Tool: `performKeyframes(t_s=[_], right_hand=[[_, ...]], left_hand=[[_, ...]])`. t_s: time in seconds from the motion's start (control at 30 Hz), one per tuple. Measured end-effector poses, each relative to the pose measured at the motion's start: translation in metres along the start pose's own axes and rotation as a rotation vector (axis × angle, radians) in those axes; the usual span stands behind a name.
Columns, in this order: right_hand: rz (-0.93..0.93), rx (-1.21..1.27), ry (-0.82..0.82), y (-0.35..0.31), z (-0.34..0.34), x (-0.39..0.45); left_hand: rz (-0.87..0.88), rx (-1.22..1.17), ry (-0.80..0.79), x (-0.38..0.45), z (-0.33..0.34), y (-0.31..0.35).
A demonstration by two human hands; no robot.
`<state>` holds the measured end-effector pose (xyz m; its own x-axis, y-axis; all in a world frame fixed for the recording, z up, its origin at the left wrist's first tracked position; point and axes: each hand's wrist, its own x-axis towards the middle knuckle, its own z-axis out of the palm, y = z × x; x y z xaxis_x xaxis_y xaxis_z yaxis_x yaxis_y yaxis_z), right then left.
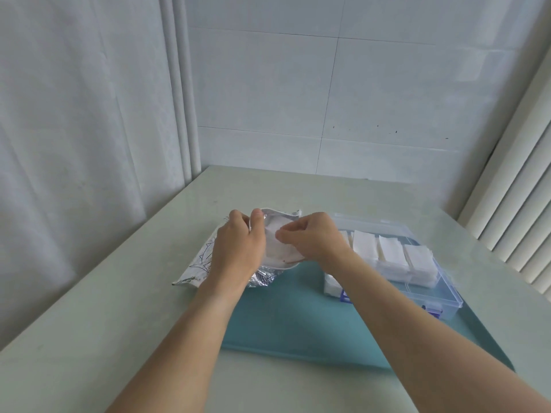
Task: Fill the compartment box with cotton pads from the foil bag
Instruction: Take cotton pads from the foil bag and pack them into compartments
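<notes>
Foil first: we note the crinkled silver foil bag [202,263] lying left of centre, half on the teal mat [298,323], its mouth held open by the left hand [238,248], which grips the near lip. Our right hand [313,236] pinches white cotton pads [275,242] at the opening. The clear plastic compartment box [429,281] sits just right, several cells already stacked.

Risk, as we judge it: a loose pinch could shed or fan pads, and pulling may drag the light bag.

Hidden: bag contents, right fingertips, the box's near-left cells behind the forearm.
</notes>
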<state>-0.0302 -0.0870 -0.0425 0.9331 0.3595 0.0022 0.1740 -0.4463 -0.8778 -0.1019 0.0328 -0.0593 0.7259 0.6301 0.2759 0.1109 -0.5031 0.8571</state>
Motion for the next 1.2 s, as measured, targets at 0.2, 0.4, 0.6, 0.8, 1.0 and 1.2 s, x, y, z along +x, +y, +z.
performKeyframes(t_s=[0.2, 0.4, 0.6, 0.8, 1.0, 1.2], right_hand=[[-0.072, -0.248, 0.122, -0.005, 0.01, 0.004], [-0.056, -0.313, 0.113, -0.009, 0.007, 0.007], [0.012, -0.125, 0.026, -0.012, -0.016, 0.008], [0.155, 0.203, -0.12, -0.015, -0.043, -0.001], [0.161, 0.307, -0.157, -0.016, -0.04, -0.006], [0.085, 0.452, 0.035, -0.005, -0.065, -0.02]], left_hand=[[-0.016, 0.003, -0.014, 0.0, 0.001, 0.001], [-0.03, 0.012, -0.018, 0.001, 0.003, -0.001], [-0.037, -0.009, -0.006, 0.001, 0.003, -0.001], [-0.025, 0.011, -0.011, 0.001, 0.003, -0.003], [-0.023, 0.007, -0.008, 0.001, 0.003, -0.002], [0.026, 0.043, 0.017, 0.001, 0.005, -0.003]])
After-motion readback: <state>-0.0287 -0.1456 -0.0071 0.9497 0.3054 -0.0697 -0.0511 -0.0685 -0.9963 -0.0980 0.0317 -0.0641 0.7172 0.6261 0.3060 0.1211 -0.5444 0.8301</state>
